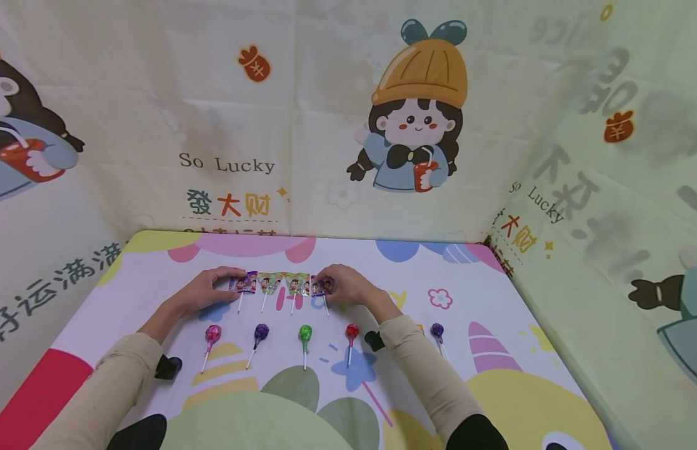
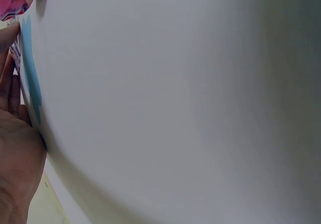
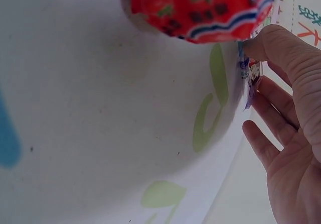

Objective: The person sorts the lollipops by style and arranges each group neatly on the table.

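A row of several flat-wrapped lollipops lies across the upper middle of the table in the head view. My left hand (image 1: 206, 290) holds the leftmost, a purple-wrapped lollipop (image 1: 246, 283), its thumb and fingers at the wrapper's edges. At the row's right end my right hand (image 1: 351, 285) pinches a dark purple-wrapped lollipop (image 1: 324, 285), partly covered by the fingers. Between them sit two green-wrapped lollipops (image 1: 298, 284), sticks toward me. In the right wrist view, thumb and index finger of the right hand (image 3: 296, 103) meet at the wrapper (image 3: 253, 76); the other fingers are spread.
Nearer to me is a spaced row of round lollipops: pink (image 1: 212, 334), purple (image 1: 260, 332), green (image 1: 305, 334), red (image 1: 352, 331), and another purple one (image 1: 437, 330) beyond the right forearm. A printed cloth covers the table (image 1: 404, 387); patterned fabric walls (image 1: 320, 125) stand around it.
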Action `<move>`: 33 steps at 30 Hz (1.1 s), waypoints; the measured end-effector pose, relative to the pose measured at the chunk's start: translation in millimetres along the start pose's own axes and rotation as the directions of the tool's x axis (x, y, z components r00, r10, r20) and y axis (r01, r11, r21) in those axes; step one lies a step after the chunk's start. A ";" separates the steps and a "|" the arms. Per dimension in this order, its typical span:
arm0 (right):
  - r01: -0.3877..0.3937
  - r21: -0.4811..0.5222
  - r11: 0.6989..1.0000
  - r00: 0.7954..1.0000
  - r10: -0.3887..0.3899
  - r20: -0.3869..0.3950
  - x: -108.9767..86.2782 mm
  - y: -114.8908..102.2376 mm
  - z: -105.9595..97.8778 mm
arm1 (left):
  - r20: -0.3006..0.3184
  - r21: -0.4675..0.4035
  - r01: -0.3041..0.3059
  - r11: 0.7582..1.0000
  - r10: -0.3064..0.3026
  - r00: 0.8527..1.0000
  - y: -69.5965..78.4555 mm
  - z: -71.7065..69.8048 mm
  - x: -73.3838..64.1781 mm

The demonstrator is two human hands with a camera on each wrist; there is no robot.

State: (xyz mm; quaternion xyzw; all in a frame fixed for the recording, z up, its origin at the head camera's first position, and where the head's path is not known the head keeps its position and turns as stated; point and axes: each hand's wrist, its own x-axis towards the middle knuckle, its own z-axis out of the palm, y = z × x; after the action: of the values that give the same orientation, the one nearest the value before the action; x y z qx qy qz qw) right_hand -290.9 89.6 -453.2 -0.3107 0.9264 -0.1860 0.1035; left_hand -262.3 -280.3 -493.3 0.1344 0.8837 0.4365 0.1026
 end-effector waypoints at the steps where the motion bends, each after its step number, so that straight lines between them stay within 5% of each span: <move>1: 0.002 -0.005 1.000 1.000 -0.002 -0.002 0.3 0.2 0.2 | 0.000 0.002 -0.001 1.000 0.001 1.000 -0.4 0.0 0.5; 19: 0.031 -0.027 0.999 0.999 -0.032 -0.017 -2.6 2.9 0.2 | -0.008 0.005 -0.003 1.000 0.003 1.000 -2.7 3.5 2.4; 33: 0.056 0.012 0.998 0.996 -0.055 -0.070 -33.4 1.6 -6.4 | -0.008 -0.008 -0.006 1.000 0.006 1.000 -3.2 3.3 1.3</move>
State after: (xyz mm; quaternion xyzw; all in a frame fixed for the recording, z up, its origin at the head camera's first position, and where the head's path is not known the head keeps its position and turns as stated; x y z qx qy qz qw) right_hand -267.4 113.1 -445.5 -0.3290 0.9191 -0.2061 0.0679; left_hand -262.9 -279.3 -497.9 0.1346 0.8819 0.4411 0.0982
